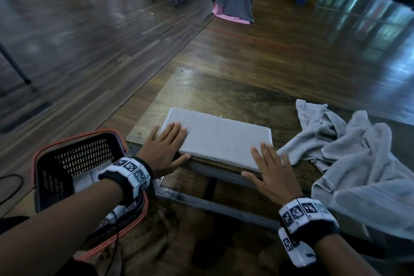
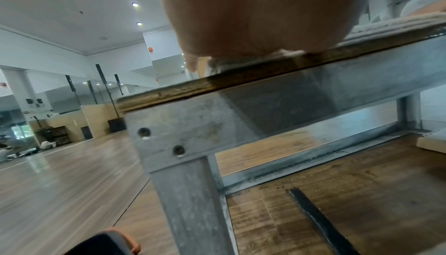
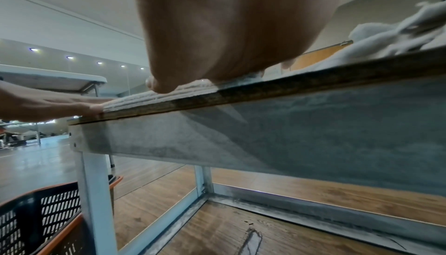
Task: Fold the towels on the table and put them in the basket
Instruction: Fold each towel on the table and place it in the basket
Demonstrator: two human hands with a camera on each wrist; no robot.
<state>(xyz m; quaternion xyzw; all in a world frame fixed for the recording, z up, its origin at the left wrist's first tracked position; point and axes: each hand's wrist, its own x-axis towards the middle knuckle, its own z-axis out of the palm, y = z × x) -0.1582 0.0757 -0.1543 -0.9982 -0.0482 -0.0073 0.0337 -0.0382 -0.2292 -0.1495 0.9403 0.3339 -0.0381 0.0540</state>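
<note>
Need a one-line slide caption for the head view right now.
Both hands, left hand and right hand, press flat on a folded towel beside a crumpled pile; basket waits left.

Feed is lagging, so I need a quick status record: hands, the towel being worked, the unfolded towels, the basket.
left hand: open, flat on the left end of the folded towel
right hand: open, flat on its right end
folded towel: white, long rectangle at the near edge of the table
unfolded towels: grey, crumpled heap on the right
basket: on the floor to the left, white cloth already inside
</note>
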